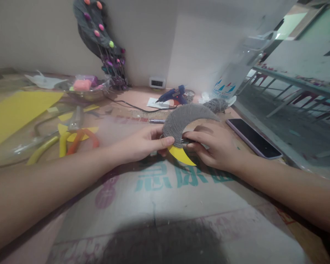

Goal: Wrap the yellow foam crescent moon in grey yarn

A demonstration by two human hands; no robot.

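A crescent moon shape (178, 119) is held up above the cardboard, most of it wrapped in grey yarn. Its lower tip (183, 156) is bare yellow. My left hand (152, 141) grips the crescent near the lower end of the wrapping, thumb on the front and fingers behind. At the inner curve, my right hand (209, 145) is closed in a pinch, with what looks like a grey yarn strand at the fingertips. The strand itself is mostly hidden. Behind the crescent's upper tip lies a ball of grey yarn (216, 105).
A blue glue gun (172, 96), a pen (157, 121) and a small digital clock (157, 83) are at the back. A phone (253, 137) lies right. On the left are scissors (78, 141), yellow sheet (22, 113) and a bowl (84, 93). A plastic jug (236, 73) stands back right.
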